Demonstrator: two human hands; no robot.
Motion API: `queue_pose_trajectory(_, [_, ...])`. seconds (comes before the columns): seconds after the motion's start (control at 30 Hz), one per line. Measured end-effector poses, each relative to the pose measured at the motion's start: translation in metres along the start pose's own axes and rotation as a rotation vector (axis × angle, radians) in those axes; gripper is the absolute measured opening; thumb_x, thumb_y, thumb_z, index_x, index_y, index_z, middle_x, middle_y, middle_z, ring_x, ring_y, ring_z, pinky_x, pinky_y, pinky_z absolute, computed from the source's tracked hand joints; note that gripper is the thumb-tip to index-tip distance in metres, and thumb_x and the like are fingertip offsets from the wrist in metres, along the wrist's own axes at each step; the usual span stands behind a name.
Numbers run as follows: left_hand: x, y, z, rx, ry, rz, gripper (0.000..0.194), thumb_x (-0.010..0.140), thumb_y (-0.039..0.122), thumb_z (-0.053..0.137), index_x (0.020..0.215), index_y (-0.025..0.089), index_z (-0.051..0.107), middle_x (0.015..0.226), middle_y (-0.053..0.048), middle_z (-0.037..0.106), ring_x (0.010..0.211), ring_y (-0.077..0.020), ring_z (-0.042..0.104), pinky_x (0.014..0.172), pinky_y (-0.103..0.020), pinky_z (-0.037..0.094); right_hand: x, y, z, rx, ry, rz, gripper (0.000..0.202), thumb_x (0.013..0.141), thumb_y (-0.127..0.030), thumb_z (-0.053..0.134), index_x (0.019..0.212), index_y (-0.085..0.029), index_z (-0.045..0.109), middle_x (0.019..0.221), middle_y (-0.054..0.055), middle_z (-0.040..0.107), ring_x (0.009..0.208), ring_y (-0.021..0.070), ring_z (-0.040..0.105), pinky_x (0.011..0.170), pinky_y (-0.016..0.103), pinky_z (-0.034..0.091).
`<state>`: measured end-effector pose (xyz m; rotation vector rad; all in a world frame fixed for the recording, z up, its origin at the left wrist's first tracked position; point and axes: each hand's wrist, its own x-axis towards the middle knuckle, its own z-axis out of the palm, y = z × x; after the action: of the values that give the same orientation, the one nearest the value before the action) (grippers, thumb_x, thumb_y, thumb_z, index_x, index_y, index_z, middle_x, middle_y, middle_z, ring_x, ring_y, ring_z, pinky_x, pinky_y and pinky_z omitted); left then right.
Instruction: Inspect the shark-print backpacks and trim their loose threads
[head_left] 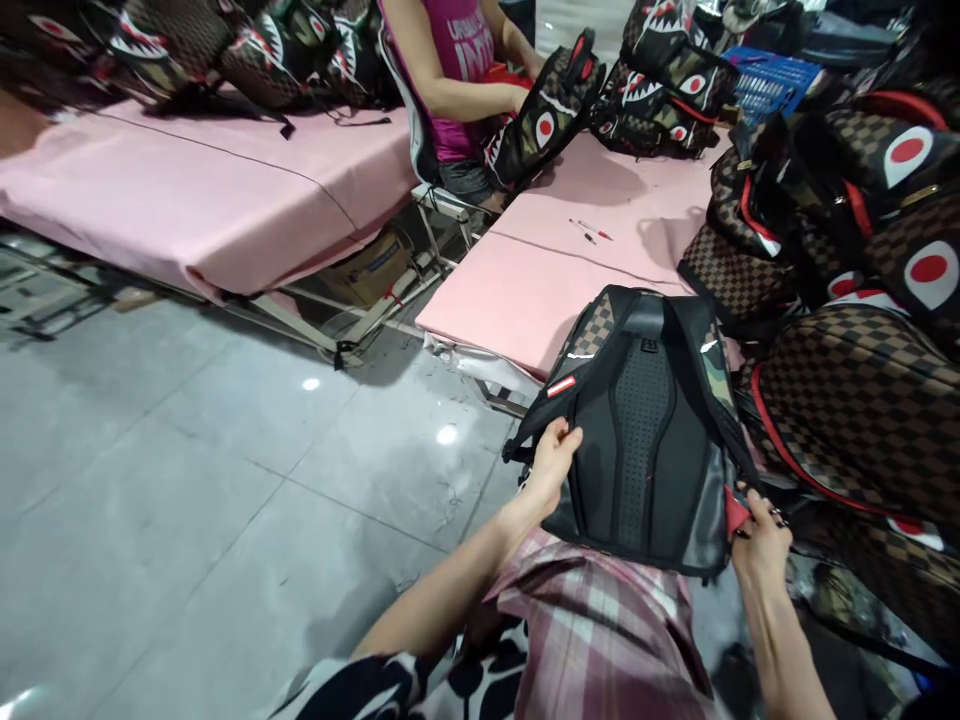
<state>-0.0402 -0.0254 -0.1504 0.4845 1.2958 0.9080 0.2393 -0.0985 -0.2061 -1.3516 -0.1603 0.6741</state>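
A black backpack with a padded back panel and checkered and camouflage side patches leans between my lap and the pink table's edge, its back facing up. My left hand is closed on its left shoulder strap, below a small red and white label. At the lower right side of the bag, my right hand has its fingers closed beside a red tab; they seem to grip the backpack's edge. The front of the bag is hidden.
Pens lie on the pink table. Checkered backpacks pile up at my right. Across the table, a seated co-worker handles another backpack. A blue basket stands behind. A second pink table is at left.
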Motion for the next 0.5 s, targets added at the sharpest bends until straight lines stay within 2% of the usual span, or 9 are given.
queue_pose_trajectory(0.13, [-0.041, -0.027, -0.023, 0.117, -0.283, -0.167, 0.040, 0.073, 0.031, 0.064, 0.111, 0.022, 0.054, 0.119, -0.009, 0.055, 0.112, -0.0220, 0.049, 0.093, -0.036, 0.037, 0.003, -0.001, -0.003, -0.009, 0.002, -0.014, 0.041, 0.044, -0.024, 0.082, 0.057, -0.017, 0.043, 0.055, -0.010, 0.044, 0.048, 0.0048, 0.048, 0.046, 0.019, 0.045])
queue_pose_trajectory(0.2, [-0.051, -0.041, -0.035, 0.180, -0.394, -0.297, 0.043, 0.068, 0.038, 0.069, 0.105, 0.019, 0.055, 0.112, -0.009, 0.056, 0.108, -0.0231, 0.051, 0.088, -0.037, 0.041, 0.005, -0.002, -0.004, -0.015, 0.004, -0.011, 0.042, 0.042, -0.024, 0.082, 0.058, -0.017, 0.044, 0.054, -0.011, 0.042, 0.045, 0.0033, 0.044, 0.045, 0.017, 0.043])
queue_pose_trajectory(0.27, [-0.050, -0.050, -0.043, 0.205, -0.432, -0.460, 0.050, 0.058, 0.041, 0.076, 0.095, 0.016, 0.054, 0.108, -0.012, 0.056, 0.106, -0.0261, 0.052, 0.084, -0.041, 0.043, 0.007, -0.002, -0.003, -0.025, 0.000, -0.002, 0.043, 0.040, -0.025, 0.083, 0.056, -0.016, 0.043, 0.054, -0.011, 0.042, 0.043, 0.0016, 0.039, 0.042, 0.016, 0.040])
queue_pose_trajectory(0.33, [-0.041, -0.051, -0.043, 0.196, -0.414, -0.585, 0.059, 0.048, 0.041, 0.082, 0.090, 0.015, 0.051, 0.104, -0.013, 0.056, 0.103, -0.0291, 0.053, 0.080, -0.045, 0.046, 0.008, -0.001, -0.001, -0.041, -0.020, 0.012, 0.043, 0.042, -0.028, 0.082, 0.055, -0.016, 0.043, 0.054, -0.010, 0.043, 0.041, 0.0004, 0.035, 0.038, 0.015, 0.035])
queue_pose_trajectory(0.4, [-0.028, -0.044, -0.037, 0.150, -0.363, -0.561, 0.062, 0.046, 0.040, 0.083, 0.092, 0.015, 0.050, 0.100, -0.013, 0.060, 0.098, -0.0299, 0.057, 0.079, -0.048, 0.047, 0.008, 0.001, 0.000, -0.061, -0.050, 0.023, 0.042, 0.044, -0.031, 0.081, 0.056, -0.016, 0.044, 0.054, -0.010, 0.044, 0.040, 0.0001, 0.032, 0.036, 0.015, 0.033])
queue_pose_trajectory(0.5, [-0.010, -0.028, -0.021, 0.016, -0.265, -0.231, 0.052, 0.057, 0.038, 0.077, 0.098, 0.014, 0.055, 0.101, -0.012, 0.064, 0.096, -0.0259, 0.060, 0.086, -0.043, 0.045, 0.005, 0.005, 0.003, -0.107, -0.110, 0.026, 0.039, 0.048, -0.036, 0.080, 0.059, -0.016, 0.049, 0.053, -0.009, 0.044, 0.039, 0.0013, 0.035, 0.036, 0.015, 0.034])
